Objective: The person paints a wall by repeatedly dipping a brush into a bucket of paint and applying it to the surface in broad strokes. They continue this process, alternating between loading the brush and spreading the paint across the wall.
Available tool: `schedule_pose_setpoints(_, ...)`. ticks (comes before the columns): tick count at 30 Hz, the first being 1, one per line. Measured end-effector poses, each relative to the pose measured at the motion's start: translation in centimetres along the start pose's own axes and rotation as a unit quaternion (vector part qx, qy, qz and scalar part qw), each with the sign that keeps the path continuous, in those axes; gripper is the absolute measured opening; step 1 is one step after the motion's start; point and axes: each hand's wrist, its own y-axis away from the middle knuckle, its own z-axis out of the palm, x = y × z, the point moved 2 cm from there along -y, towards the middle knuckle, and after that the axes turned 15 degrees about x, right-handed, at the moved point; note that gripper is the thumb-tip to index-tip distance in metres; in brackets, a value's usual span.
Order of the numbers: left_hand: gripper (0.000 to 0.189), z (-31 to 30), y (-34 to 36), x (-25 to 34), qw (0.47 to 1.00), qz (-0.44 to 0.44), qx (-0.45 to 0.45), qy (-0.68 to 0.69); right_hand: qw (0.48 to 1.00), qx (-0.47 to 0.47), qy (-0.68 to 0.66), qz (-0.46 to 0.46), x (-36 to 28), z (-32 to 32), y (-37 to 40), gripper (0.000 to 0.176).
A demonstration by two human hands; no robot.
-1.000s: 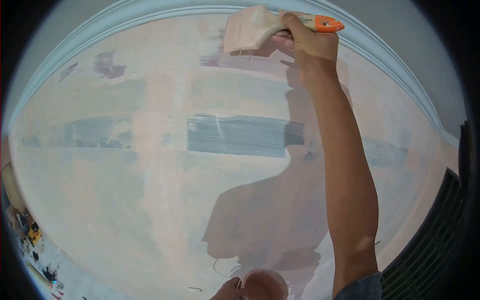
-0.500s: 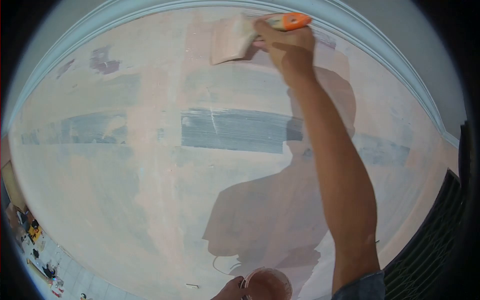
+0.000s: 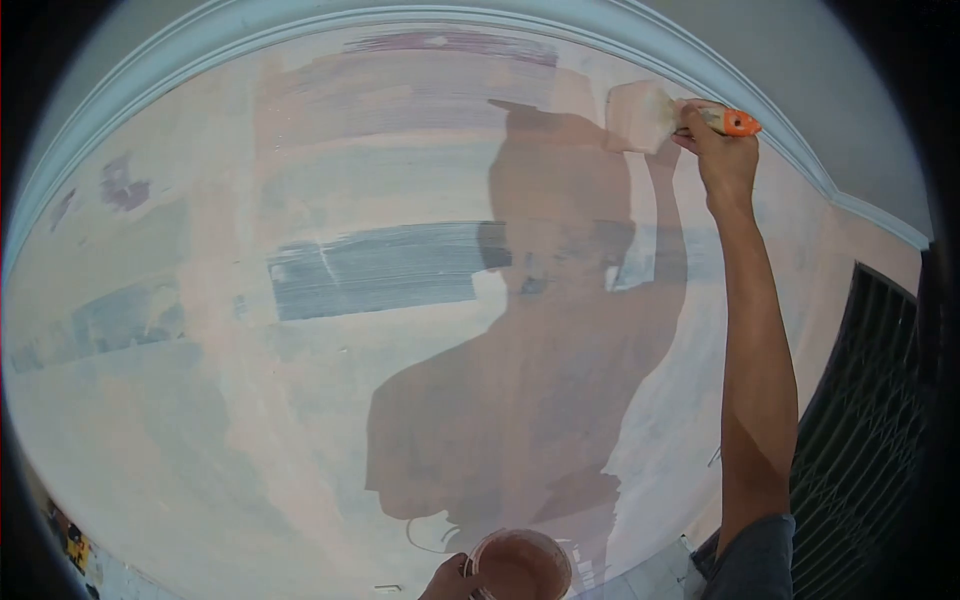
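Observation:
My right hand (image 3: 718,150) is closed around the handle of a wide paintbrush (image 3: 640,116) with an orange handle end. Its pale bristles lie against the upper right of the wall (image 3: 420,370), just under the moulding. Down at the bottom edge, my left hand (image 3: 450,580) grips a small paint bucket (image 3: 521,566) by its side. Pinkish-brown paint shows inside the bucket. On the wall, a grey-blue patch (image 3: 375,268) and purplish streaks (image 3: 450,45) show among pale pink areas. My shadow falls over the middle of the wall.
White-blue moulding (image 3: 400,18) curves along the wall's top. A dark folding metal gate (image 3: 865,430) stands at the right. Several small items (image 3: 70,540) lie on the floor at the lower left, beside pale tiles (image 3: 125,575).
My right hand has carried the paintbrush rightward and slightly down along the wall's top. The view has turned to the right, uncovering the purplish streaks. My left hand still holds the bucket.

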Motion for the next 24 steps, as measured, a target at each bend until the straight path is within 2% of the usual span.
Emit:
schedule_pose_setpoints(3,0.024,-0.1,0.2,0.2,1.000,0.013,0.015,0.008,0.999,0.019,-0.046,0.000,-0.3,-2.0,-1.0,0.026)
schedule_pose_setpoints(6,0.025,-0.2,0.5,0.5,1.000,0.004,0.028,0.007,0.992,0.008,-0.126,0.018,-2.6,-0.4,0.1,0.024)
schedule_pose_setpoints(9,0.025,-0.3,0.7,0.3,0.999,0.007,0.035,0.004,0.983,-0.005,-0.175,0.051,-4.9,4.8,2.7,0.026)
schedule_pose_setpoints(12,0.024,0.0,0.8,0.4,0.999,0.014,0.040,-0.006,0.958,-0.074,-0.246,0.127,-7.7,11.1,6.3,0.031)
schedule_pose_setpoints(14,0.030,0.4,0.3,-0.4,0.988,0.124,0.082,0.037,0.932,-0.106,-0.316,0.140,-9.1,15.2,8.5,0.029)
schedule_pose_setpoints(15,0.030,0.5,0.4,-0.2,0.988,0.124,0.086,0.039,0.921,-0.113,-0.344,0.141,-9.8,17.0,9.5,0.026)
schedule_pose_setpoints(18,0.031,0.3,0.6,-0.7,0.988,0.097,0.096,0.075,0.925,-0.139,-0.323,0.144,-11.3,21.3,11.5,0.026)
schedule_pose_setpoints(19,0.032,0.3,0.0,-1.7,0.984,0.129,0.099,0.076,0.924,-0.142,-0.325,0.143,-11.8,22.4,11.9,0.027)
schedule_pose_setpoints(20,0.032,0.3,-0.6,-2.5,0.979,0.162,0.100,0.078,0.923,-0.145,-0.327,0.142,-12.0,23.0,12.1,0.028)
schedule_pose_setpoints(24,0.032,-0.1,-0.1,-1.3,0.979,0.144,0.128,0.066,0.945,-0.157,-0.255,0.135,-11.6,22.9,11.4,0.027)
